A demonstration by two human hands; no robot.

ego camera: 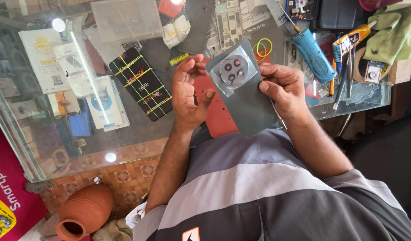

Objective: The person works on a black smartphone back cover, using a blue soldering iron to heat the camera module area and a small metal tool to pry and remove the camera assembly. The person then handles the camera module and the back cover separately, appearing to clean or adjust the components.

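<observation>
A grey-green phone back cover with a round camera ring sits between my two hands above the glass counter. My left hand curls at the cover's left edge, fingers near the camera ring, where a clear film lies over the ring. On the right side my right hand grips the cover, thumb on its face. A red mat lies under the cover on the counter.
A black phone box with yellow stripes lies left of my hands. A blue cylinder, a glue tube, tweezers and a green cloth crowd the right. Yellow rubber bands lie behind. A clay pot stands on the floor.
</observation>
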